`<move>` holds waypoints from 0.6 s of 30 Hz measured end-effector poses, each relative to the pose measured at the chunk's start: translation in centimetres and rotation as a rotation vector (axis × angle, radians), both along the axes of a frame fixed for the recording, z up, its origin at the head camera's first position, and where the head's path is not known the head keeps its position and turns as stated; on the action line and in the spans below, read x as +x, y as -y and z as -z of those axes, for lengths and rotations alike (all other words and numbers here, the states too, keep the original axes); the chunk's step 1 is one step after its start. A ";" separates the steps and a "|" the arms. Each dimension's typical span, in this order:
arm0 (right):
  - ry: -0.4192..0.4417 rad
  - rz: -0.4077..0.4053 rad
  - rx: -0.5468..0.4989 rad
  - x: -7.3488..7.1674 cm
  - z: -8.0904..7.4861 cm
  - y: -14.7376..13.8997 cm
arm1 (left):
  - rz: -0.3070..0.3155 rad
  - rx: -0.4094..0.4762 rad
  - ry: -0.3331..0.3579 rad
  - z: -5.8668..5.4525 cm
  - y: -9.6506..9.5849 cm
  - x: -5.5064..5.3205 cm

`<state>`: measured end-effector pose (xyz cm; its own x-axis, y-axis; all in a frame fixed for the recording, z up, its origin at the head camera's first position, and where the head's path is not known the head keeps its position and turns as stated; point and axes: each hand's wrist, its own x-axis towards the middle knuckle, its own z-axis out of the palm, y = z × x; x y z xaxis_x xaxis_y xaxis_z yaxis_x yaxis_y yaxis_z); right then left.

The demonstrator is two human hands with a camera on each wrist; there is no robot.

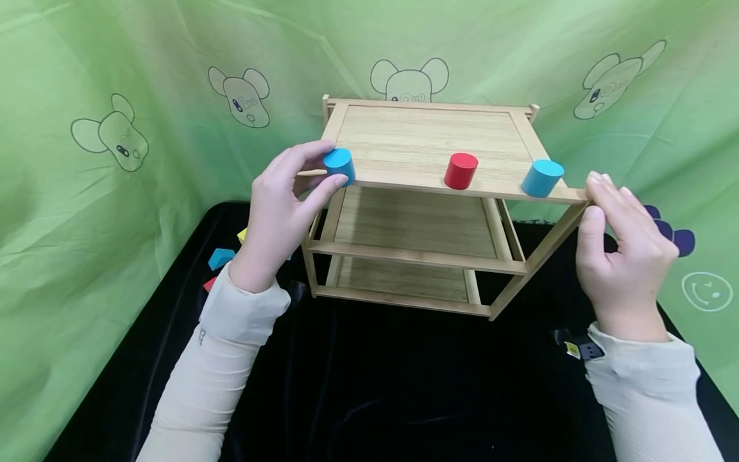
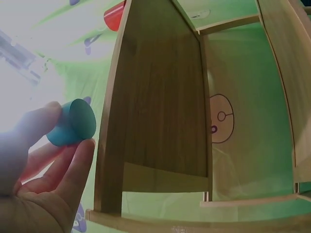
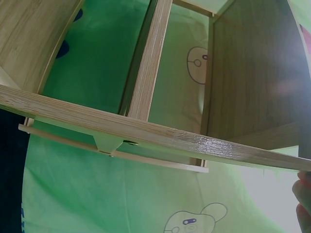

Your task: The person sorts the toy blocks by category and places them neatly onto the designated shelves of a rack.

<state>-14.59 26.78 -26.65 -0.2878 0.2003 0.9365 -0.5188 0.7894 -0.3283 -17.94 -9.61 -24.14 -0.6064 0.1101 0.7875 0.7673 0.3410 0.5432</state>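
Observation:
Between thumb and fingers, my left hand (image 1: 283, 199) pinches a blue cylinder block (image 1: 339, 167) at the left front corner of the wooden shelf's top (image 1: 427, 138). In the left wrist view, that blue cylinder (image 2: 72, 122) is tilted and appears apart from the shelf's edge. A red cylinder block (image 1: 461, 171) stands along the top's front edge. Farther right, near the corner, stands another blue cylinder block (image 1: 542, 178). My right hand (image 1: 626, 263) grips the shelf's right front corner with curled fingers. Only some fingertips (image 3: 304, 187) show in the right wrist view.
Below the top are two lower shelves, a middle board (image 1: 410, 221) and a bottom board (image 1: 404, 279). Several coloured blocks, one of them blue (image 1: 221, 258), lie on the black cloth (image 1: 392, 385) at left. A green curtain (image 1: 161, 45) with printed drawings surrounds the shelf.

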 end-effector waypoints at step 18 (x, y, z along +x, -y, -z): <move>0.002 -0.001 -0.005 0.0 0.0 0.1 | 0.013 -0.035 0.090 -1.1 -1.9 -1.0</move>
<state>-14.56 26.73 -26.63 -0.2901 0.2048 0.9348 -0.5192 0.7869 -0.3335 -18.91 -7.66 -23.07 -0.6726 0.1450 0.7257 0.7206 0.3514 0.5976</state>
